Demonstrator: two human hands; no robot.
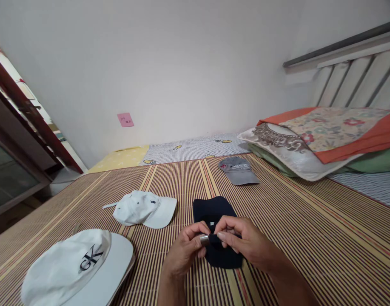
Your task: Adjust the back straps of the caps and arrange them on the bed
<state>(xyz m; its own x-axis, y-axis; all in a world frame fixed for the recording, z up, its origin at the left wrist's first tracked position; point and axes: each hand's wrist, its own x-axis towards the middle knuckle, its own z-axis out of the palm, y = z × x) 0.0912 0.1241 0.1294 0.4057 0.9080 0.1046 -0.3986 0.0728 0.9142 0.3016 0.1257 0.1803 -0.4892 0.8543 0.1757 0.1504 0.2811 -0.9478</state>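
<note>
A dark navy cap with a small white mark lies on the striped mat, in front of me. Above it, my left hand pinches the silver metal buckle on the cap's strap. The fingers of my right hand are closed on the dark strap just right of the buckle. Both hands are close together over the middle of the cap and cover part of it.
A white cap lies left of the dark cap, and a larger white cap with black letters at lower left. Farther back are a grey cap and pillows at right. A wall stands behind.
</note>
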